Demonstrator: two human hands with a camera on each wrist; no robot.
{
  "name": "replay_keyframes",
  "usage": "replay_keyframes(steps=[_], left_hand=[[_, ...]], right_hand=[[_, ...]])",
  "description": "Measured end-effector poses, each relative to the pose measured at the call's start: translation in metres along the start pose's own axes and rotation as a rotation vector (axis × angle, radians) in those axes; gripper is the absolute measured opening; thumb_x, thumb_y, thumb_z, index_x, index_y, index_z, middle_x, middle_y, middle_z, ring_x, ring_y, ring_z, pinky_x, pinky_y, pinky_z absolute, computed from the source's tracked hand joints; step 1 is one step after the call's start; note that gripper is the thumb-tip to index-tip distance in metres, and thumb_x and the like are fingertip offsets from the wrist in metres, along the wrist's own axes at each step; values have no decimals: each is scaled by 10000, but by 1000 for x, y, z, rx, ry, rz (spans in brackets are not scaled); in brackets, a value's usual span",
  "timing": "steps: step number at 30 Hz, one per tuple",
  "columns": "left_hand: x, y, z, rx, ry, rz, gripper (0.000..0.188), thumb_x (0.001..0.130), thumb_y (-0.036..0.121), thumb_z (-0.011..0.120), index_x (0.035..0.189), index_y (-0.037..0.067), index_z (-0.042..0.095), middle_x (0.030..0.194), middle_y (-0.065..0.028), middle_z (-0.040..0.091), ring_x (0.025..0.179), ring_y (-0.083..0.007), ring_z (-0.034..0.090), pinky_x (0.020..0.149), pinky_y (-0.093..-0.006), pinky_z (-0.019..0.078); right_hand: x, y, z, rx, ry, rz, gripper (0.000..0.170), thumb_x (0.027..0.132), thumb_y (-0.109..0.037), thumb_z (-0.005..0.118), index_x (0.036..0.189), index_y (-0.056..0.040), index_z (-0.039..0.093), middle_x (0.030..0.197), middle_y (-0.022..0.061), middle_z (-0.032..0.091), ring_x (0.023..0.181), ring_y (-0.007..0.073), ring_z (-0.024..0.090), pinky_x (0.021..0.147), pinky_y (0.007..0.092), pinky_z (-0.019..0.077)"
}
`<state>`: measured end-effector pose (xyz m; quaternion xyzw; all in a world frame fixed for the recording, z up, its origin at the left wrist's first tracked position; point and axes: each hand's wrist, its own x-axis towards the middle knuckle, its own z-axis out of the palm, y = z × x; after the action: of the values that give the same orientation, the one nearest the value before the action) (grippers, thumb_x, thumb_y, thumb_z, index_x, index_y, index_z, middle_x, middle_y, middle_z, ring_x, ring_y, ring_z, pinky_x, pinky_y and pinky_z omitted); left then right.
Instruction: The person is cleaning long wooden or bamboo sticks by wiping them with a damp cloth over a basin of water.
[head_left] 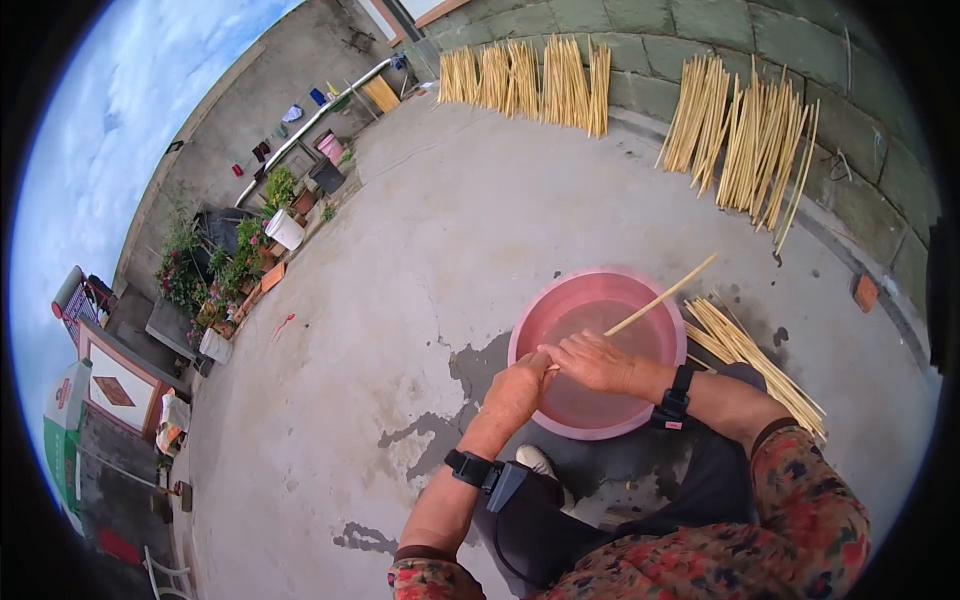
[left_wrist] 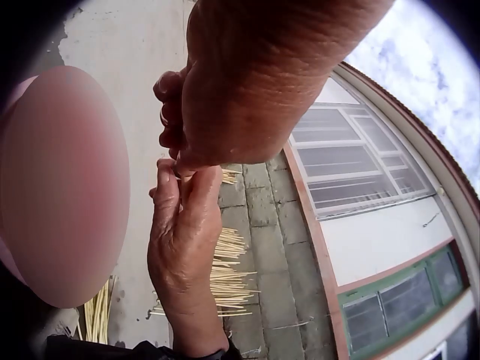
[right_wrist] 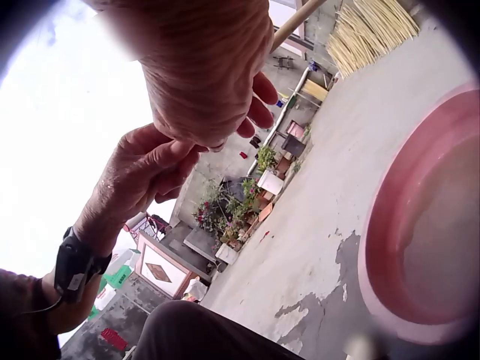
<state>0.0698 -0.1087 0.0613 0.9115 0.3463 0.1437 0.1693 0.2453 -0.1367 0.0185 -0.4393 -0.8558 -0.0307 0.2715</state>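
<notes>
Both hands meet over a pink basin [head_left: 518, 345] of cloudy water. A pale, thin peeled stick [head_left: 660, 300] runs through the right hand [head_left: 592, 360], which has its fingers curled round it, and slants up past the basin's far rim. At the stick's near end, the left hand [head_left: 513, 396] pinches it, right up against the right hand. In the left wrist view the left hand [left_wrist: 236, 90] is above the right hand [left_wrist: 187, 236], fingertips meeting. The right wrist view shows the stick [right_wrist: 296, 24] coming out beyond the right hand [right_wrist: 206, 75].
A loose pile of pale sticks [head_left: 755, 360] lies on the concrete right of the basin. More bundles [head_left: 570, 85] lean along the block wall [head_left: 700, 35]. Potted plants [head_left: 235, 265] and white buckets [head_left: 285, 230] line the left side. A brick piece [head_left: 865, 292] lies by the wall.
</notes>
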Motion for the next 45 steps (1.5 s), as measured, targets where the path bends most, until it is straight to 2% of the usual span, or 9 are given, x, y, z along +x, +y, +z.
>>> replay_keyframes(steps=[2,8,13,16,20,26,31,37,45], left_hand=[[14,12,5,6,-27,1,161,788,108,538,926,25,534,831,-148,558,796,-328,541,656,-364,435],[38,0,13,86,399,357,154,797,95,538,932,21,543,929,-94,566,885,-237,551,715,-316,436],[43,-32,66,-1269,83,-297,214,894,187,435,995,22,525,1023,-110,554,779,-164,586,667,-267,477],[46,-37,89,-1697,94,-234,238,908,212,399,985,21,516,1012,-145,554,688,-170,591,625,-267,492],[56,-49,98,-1667,279,-193,227,912,219,391,853,33,508,904,-170,579,604,-152,564,573,-257,487],[33,-128,44,-1688,965,-473,306,904,330,394,738,78,441,657,-61,493,429,-102,376,402,-243,316],[-2,-166,30,-1693,1016,-558,300,902,339,395,726,99,430,644,-32,472,413,-94,332,386,-230,280],[-10,-173,25,-1631,1128,-627,290,893,333,422,732,92,431,630,-33,470,404,-89,337,368,-227,280],[47,-73,87,-1786,550,-539,230,873,231,484,760,32,471,679,-98,555,500,-164,558,435,-262,476]], right_hand=[[-10,14,-9,23,14,27,205,780,-123,464,974,-57,471,772,99,532,809,263,552,692,402,419],[-26,67,-20,-36,19,320,96,802,-130,433,836,-40,429,771,157,542,724,327,552,577,421,431],[-25,59,-6,78,-52,385,184,841,-212,430,864,-29,422,749,187,552,683,347,559,558,434,427],[-24,50,18,160,-229,322,224,854,-258,418,859,-34,418,705,191,543,643,360,548,543,445,414],[-22,56,33,328,-197,367,200,861,-249,405,834,-51,411,683,184,521,633,378,522,523,447,386],[-23,88,-13,270,-236,379,167,844,-208,410,820,-43,404,738,182,515,699,378,492,599,434,376],[-49,109,-29,189,-370,476,153,830,-207,421,832,-54,420,748,171,516,699,362,485,609,425,376],[-59,129,-28,1,-178,326,97,778,-155,472,762,-60,455,695,144,497,668,348,495,567,401,386],[-19,73,30,81,-260,160,88,796,-116,434,868,-65,434,765,127,529,711,307,549,563,401,429]])
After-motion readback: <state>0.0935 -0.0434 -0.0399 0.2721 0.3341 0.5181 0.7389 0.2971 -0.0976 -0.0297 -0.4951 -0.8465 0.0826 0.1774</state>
